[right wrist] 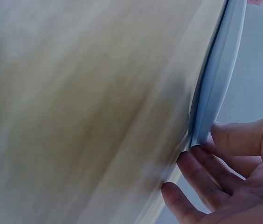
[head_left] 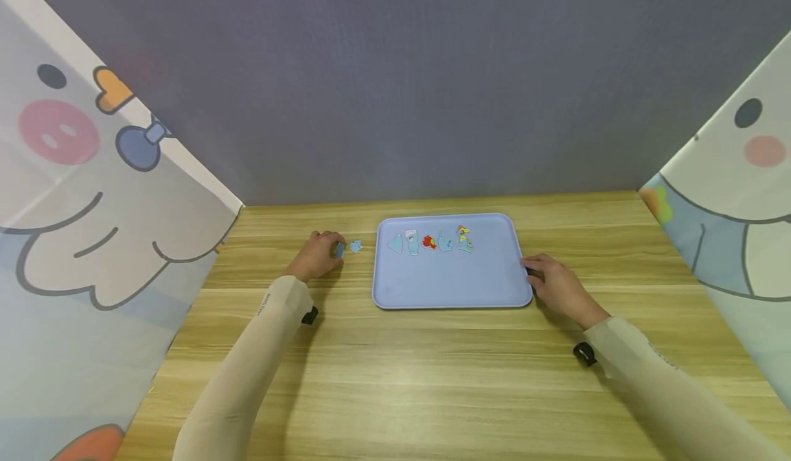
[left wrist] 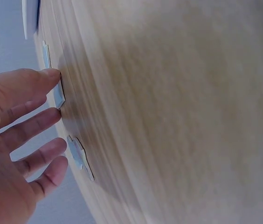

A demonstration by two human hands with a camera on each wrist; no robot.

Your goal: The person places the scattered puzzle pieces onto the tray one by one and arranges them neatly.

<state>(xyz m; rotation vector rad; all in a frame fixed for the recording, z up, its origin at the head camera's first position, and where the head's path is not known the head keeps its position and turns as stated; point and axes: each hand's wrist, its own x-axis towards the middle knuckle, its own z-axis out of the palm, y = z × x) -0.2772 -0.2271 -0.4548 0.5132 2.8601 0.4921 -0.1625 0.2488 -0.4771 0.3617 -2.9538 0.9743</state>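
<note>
My left hand (head_left: 318, 255) is at the table left of the tray, with a flat light-blue puzzle piece (head_left: 340, 250) between thumb and fingers. In the left wrist view the thumb touches this piece (left wrist: 58, 95), and a fingertip is at its lower end. Beside it in the head view lies another blue piece (head_left: 356, 245). A further piece (left wrist: 80, 156) lies below the fingertips in the left wrist view. My right hand (head_left: 559, 288) grips the right edge of the light-blue tray (head_left: 451, 284), thumb at the rim (right wrist: 211, 98) and fingers low against the outside.
Along the tray's upper half lie several printed pieces in a row, among them a blue triangular one (head_left: 395, 244) and a red one (head_left: 429, 242). A grey wall (head_left: 432, 90) rises behind the wooden table (head_left: 395, 378). Cartoon-printed panels (head_left: 80, 241) stand at both sides.
</note>
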